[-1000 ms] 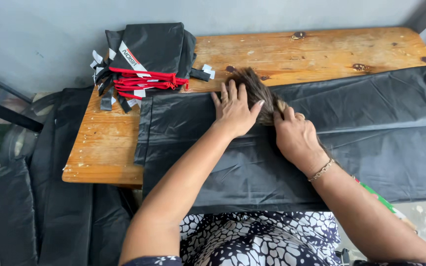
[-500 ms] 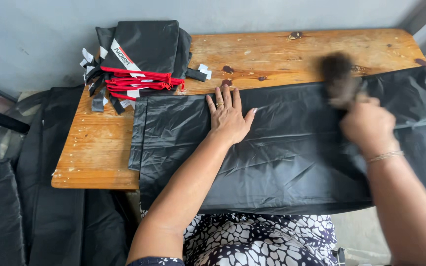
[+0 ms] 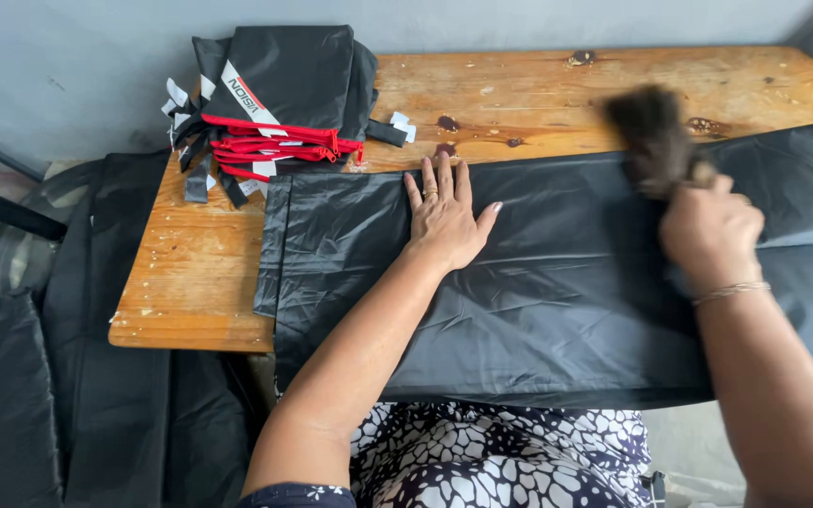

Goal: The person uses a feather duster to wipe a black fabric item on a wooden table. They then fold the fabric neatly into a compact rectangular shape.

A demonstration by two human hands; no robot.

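A long sheet of black fabric (image 3: 538, 292) lies flat across a wooden table (image 3: 199, 282). My left hand (image 3: 444, 216) rests palm down on the fabric near its top edge, fingers spread, a ring on one finger. My right hand (image 3: 708, 230), with a thin bracelet at the wrist, grips a dark bristly brush (image 3: 653, 136), blurred by motion, over the right part of the fabric.
A stack of folded black pieces with red cords and white tags (image 3: 275, 103) sits at the table's back left. More black fabric (image 3: 77, 376) hangs over a dark frame left of the table. A grey wall runs behind. My patterned skirt (image 3: 491, 461) is below.
My right hand swept the brush from beside my left hand out to the right along the fabric. My left hand stayed pressed flat in the same spot.
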